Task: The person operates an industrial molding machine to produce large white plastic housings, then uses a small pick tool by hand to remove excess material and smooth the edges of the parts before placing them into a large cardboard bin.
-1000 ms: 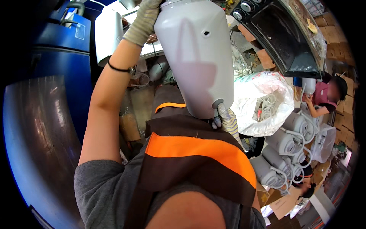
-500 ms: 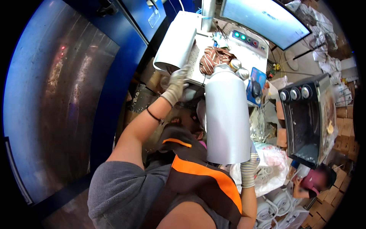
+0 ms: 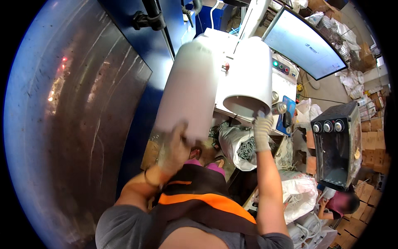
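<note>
My left hand [image 3: 174,148], in a pale work glove, grips the near bottom edge of a large light-grey metal cylinder [image 3: 188,91]. This cylinder is tilted and smeared by motion, with its rounded end pointing away from me. To its right, a white metal cylinder [image 3: 253,68] is over the worktable [image 3: 226,93], its dark open end toward me. My gloved right hand [image 3: 263,130] is closed on the near right rim of that opening, fingertips partly hidden there. Whether the white cylinder rests on the table I cannot tell.
A blue machine with a steel panel [image 3: 83,95] stands at left. Behind the table are a monitor [image 3: 306,43] and a button box [image 3: 282,66]. Spray cans [image 3: 280,108], a white sack of metal parts [image 3: 238,143] and a black oven [image 3: 336,145] lie rightward. Another person [image 3: 342,203] sits lower right.
The left cylinder has come off the table toward me in my left hand. The right cylinder has moved away over the table, its open end now showing. My view has shifted.
</note>
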The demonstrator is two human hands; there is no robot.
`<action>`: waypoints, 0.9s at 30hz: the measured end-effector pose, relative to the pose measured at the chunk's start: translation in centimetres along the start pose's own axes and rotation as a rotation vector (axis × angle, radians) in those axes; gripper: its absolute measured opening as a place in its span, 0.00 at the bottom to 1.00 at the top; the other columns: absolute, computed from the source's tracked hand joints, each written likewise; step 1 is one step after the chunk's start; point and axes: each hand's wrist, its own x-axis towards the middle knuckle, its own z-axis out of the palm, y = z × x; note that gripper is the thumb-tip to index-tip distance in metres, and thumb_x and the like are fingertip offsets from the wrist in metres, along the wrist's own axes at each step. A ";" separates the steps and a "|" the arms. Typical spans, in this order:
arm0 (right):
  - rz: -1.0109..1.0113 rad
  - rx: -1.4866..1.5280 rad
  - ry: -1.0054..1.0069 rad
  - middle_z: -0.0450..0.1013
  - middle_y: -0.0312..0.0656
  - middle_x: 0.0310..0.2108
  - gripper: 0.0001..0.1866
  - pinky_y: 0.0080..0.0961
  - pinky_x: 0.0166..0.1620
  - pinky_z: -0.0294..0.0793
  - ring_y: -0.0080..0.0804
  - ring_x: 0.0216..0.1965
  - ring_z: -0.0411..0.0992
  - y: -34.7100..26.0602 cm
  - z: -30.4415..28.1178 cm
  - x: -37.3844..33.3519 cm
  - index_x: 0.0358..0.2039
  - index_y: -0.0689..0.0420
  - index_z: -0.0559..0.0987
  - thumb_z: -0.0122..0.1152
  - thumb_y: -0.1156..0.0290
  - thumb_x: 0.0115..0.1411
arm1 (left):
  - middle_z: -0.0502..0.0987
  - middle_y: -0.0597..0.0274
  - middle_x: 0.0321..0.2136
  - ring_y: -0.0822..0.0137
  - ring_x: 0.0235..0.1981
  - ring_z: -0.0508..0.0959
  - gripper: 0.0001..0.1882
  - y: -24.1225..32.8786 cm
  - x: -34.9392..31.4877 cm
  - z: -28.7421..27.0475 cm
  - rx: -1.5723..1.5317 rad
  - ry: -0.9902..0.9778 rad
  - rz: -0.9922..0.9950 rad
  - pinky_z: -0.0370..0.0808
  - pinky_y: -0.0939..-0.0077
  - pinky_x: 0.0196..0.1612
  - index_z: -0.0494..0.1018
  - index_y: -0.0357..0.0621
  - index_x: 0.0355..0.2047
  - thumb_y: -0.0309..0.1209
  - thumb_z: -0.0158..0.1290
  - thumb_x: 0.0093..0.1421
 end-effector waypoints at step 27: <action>0.186 0.049 -0.569 0.75 0.48 0.26 0.34 0.36 0.36 0.74 0.44 0.29 0.75 -4.4 20.2 -6.8 0.57 0.59 0.64 0.59 0.72 0.47 | 0.74 0.61 0.20 0.64 0.21 0.77 0.05 -3.0 -13.3 -0.8 -1.269 0.518 -1.592 0.79 0.68 0.28 0.71 0.44 0.33 0.31 0.54 0.59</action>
